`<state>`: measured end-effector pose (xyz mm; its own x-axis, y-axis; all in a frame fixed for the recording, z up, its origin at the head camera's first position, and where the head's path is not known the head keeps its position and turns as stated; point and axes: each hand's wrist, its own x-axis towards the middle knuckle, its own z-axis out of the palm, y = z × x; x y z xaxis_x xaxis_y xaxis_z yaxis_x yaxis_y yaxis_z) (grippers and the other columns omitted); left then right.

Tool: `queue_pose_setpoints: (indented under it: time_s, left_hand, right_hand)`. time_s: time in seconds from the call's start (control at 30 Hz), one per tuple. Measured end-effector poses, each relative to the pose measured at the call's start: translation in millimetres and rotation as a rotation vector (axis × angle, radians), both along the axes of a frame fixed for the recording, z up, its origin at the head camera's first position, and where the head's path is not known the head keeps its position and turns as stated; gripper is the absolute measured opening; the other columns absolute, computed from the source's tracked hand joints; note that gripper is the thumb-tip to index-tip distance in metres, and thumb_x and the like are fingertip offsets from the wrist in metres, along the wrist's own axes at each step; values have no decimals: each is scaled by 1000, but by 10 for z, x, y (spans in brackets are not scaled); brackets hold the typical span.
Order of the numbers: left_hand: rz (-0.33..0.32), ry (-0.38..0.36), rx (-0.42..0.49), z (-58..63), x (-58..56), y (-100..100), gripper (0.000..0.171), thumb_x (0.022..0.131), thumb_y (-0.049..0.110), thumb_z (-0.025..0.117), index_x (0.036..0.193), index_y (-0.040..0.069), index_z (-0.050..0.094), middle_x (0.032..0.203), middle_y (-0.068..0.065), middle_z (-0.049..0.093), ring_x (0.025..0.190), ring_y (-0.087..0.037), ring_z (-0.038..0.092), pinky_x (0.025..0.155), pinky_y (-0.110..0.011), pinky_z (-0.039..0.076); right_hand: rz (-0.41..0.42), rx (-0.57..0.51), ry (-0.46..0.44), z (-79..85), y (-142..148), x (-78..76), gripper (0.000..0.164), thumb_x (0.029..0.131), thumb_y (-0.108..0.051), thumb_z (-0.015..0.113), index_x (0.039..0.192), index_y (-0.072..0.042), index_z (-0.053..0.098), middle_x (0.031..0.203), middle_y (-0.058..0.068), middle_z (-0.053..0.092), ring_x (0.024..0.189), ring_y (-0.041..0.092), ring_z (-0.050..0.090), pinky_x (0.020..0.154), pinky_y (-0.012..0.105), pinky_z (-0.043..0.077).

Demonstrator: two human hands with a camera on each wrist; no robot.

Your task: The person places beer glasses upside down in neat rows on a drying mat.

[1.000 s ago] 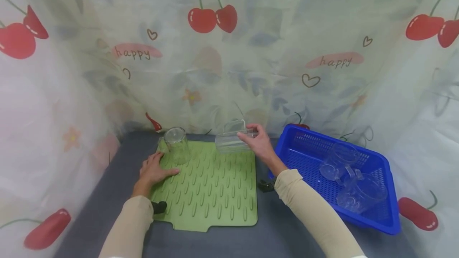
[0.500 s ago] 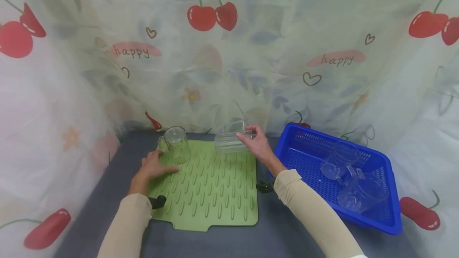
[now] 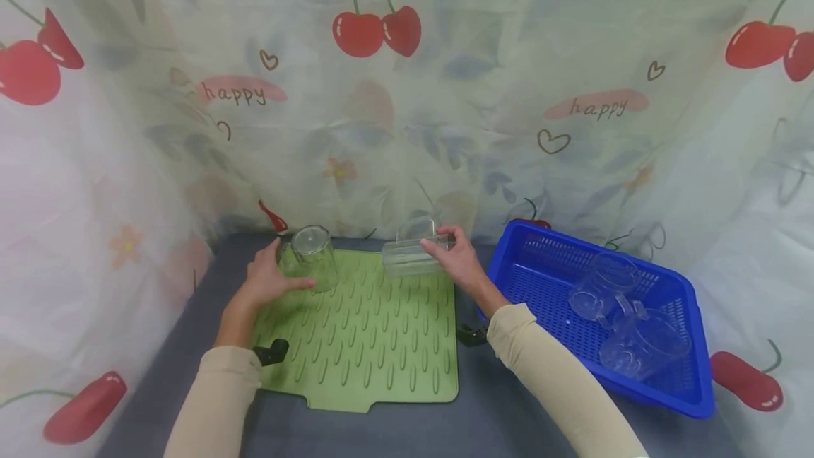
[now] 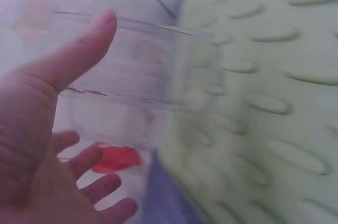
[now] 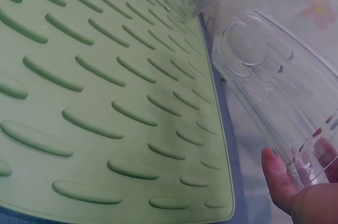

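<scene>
On the mat (image 3: pixel 375 345), one mug (image 3: pixel 322 260) is standing by the spread left hand (image 3: pixel 268 278), right hand (image 3: pixel 461 259) is pinching another mug (image 3: pixel 408 259), and two more mugs (image 3: pixel 645 345) are still chilling in the basket (image 3: pixel 534 288).

Head view: diffuse light, brighter on curtain (image 3: pixel 57 218), frame left. Left wrist view: hazy; glass mug (image 4: pixel 140 60) blurred. Right wrist view: soft shadow on ridged mat (image 5: pixel 134 86), centre.

A transparent mug (image 3: pixel 318 261) stands on end left of centre, handle leftward — a second transparent mug (image 3: pixel 410 257) is held sideways mid-frame, handle uppermost.
</scene>
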<state>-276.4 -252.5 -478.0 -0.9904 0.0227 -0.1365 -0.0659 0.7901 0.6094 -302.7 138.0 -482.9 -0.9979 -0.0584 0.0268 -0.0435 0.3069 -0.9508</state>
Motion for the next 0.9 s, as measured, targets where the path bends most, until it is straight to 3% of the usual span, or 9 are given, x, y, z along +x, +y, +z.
queue_pose_setpoints:
  time_s: [0.23,0.43,0.67,0.9]
  left_hand:
    - [-72,70,7,328,-34,102,129,78,58,83,165,8,2,166,-34,8,149,-64,5,112,-80,20]
    - [-86,143,3,546,-53,286,124,80,62,80,166,15,4,170,-25,5,153,-58,5,112,-78,25]
    - [-83,256,75,610,-106,580,111,84,66,73,165,20,15,170,-18,10,156,-48,9,115,-74,27]
    - [-123,327,172,623,-120,893,94,90,64,67,163,23,25,168,-14,21,156,-40,18,118,-69,27]
  right_hand:
    - [2,12,-2,-11,6,16,57,94,-48,71,136,-15,50,142,13,48,117,28,50,95,41,46]
    - [-5,12,3,-15,-30,-6,58,94,-49,70,137,-14,50,143,14,49,116,29,52,95,42,49]
    - [-9,20,7,-14,-83,0,57,95,-49,70,137,-15,50,143,14,49,114,29,53,94,43,49]
    - [-17,19,18,-15,-140,-19,57,95,-47,69,138,-12,52,141,15,53,110,28,58,92,39,51]
